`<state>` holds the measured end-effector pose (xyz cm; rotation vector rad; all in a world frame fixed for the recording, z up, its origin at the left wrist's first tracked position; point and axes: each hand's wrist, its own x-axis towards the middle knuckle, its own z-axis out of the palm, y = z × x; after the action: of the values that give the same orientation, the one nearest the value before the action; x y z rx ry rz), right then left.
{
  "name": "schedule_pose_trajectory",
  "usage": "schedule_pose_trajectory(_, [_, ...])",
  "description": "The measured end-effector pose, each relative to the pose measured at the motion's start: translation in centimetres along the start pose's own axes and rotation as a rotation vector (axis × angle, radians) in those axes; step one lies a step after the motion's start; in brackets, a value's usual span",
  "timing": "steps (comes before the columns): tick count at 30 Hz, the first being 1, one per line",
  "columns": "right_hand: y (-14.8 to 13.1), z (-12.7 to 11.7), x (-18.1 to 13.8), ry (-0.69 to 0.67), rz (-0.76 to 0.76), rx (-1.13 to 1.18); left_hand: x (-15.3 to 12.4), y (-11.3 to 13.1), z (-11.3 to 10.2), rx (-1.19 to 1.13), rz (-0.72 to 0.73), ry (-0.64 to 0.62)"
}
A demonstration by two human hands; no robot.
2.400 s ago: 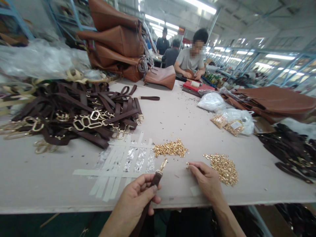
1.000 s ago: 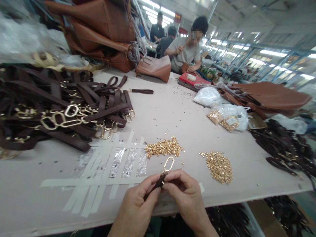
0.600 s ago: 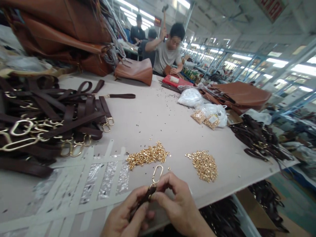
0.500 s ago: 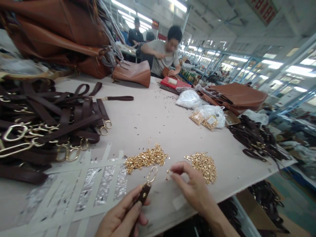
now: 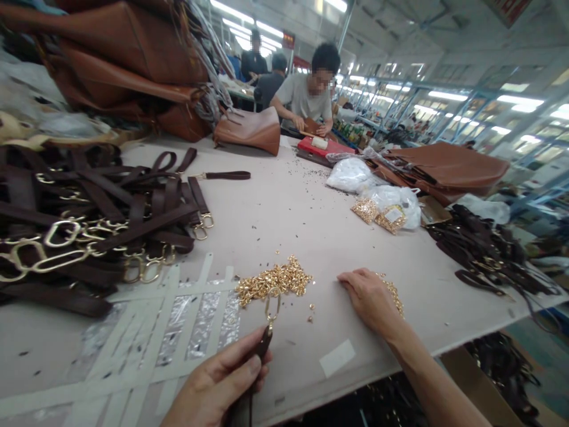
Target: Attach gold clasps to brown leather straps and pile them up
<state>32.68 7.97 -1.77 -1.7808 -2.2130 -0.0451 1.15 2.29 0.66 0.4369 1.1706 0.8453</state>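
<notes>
From here I see the left hand (image 5: 222, 375) gripping a dark strap (image 5: 265, 342), its gold clip (image 5: 270, 325) in front of one heap of studs (image 5: 281, 276) on the table (image 5: 311, 234), while the right hand (image 5: 371, 298) partly hides another heap (image 5: 395, 295), and I cannot tell whether its fingers (image 5: 351, 279) hold anything.

right hand (image 5: 370, 298) now at right gold pile (image 5: 393, 294), strap (image 5: 266, 338) turned edge-on

Brown strap (image 5: 265, 341) slants in left grip (image 5: 224, 373), gold clasp (image 5: 267, 305) uppermost
</notes>
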Motion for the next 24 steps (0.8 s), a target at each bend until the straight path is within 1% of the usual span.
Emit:
schedule_pose_trajectory(4, [0.5,0.0,0.2,-0.001,0.038,0.021,-0.1,0.0,0.1,0.033,0.002,-0.035])
schedule_pose_trajectory(8, [0.5,0.0,0.6,-0.008,0.074,0.041,0.5,-0.6,-0.1,0.070,0.030,-0.064])
schedule_pose_trajectory(13, [0.7,-0.7,1.3,-0.009,0.119,0.098,0.6,-0.7,-0.1,0.100,0.101,-0.100])
schedule_pose_trajectory(15, [0.2,-1.0,1.3,-0.003,0.128,0.145,0.3,-0.5,0.1,0.119,0.139,-0.106])
schedule_pose_trajectory(17, [-1.3,-1.2,0.9,-0.002,0.115,0.206,0.1,-0.5,0.3,0.128,0.176,-0.107])
schedule_pose_trajectory(19, [-4.2,-1.1,-0.1,0.024,0.091,0.338,0.2,-0.7,0.5,0.128,0.209,-0.105])
schedule_pose_trajectory(22, [-10.0,-0.5,-2.2,0.131,0.019,0.733,0.5,-1.3,0.4,0.133,0.265,-0.101])
schedule_pose_trajectory(24, [-13.5,0.1,-3.3,0.184,-0.037,0.913,0.7,-1.7,0.3,0.139,0.320,-0.104])
